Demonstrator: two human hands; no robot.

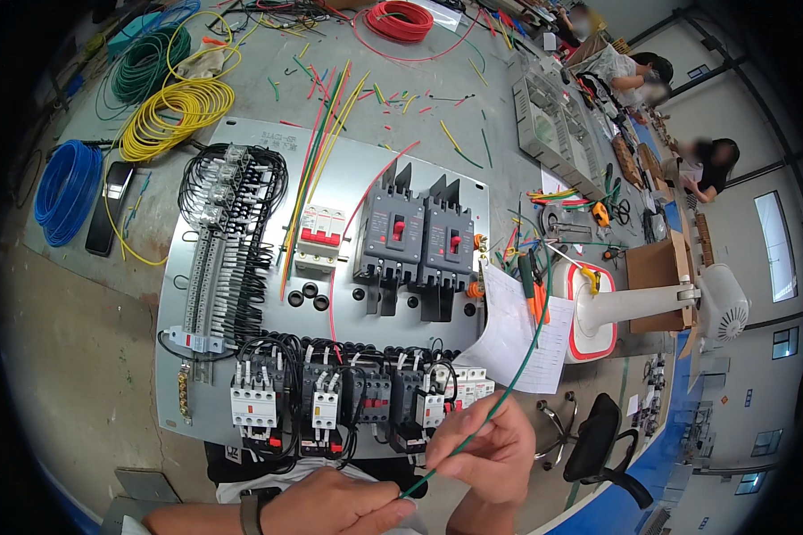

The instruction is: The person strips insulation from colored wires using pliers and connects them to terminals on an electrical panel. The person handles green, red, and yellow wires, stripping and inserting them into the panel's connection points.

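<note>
A green wire (515, 380) runs diagonally from the tools at the right down to my two hands. My left hand (335, 502), with a dark watch strap on its wrist, is closed around the wire's lower end. Higher up, my right hand (491, 450) pinches the same wire between thumb and fingers. Both hands are in front of a metal mounting panel (401, 332). Closest to them is its lower row of contactors (323, 410) with black wiring. Two grey moulded-case breakers (393, 227) and a white breaker with red levers (321, 234) sit above.
Yellow (174, 120), blue (67, 192) and red (399, 21) wire coils lie around the panel, with a phone (109, 209) at left. Orange-handled pliers (539, 299) rest on papers (517, 343) beside a white fan (633, 308). Other people (709, 169) work farther right.
</note>
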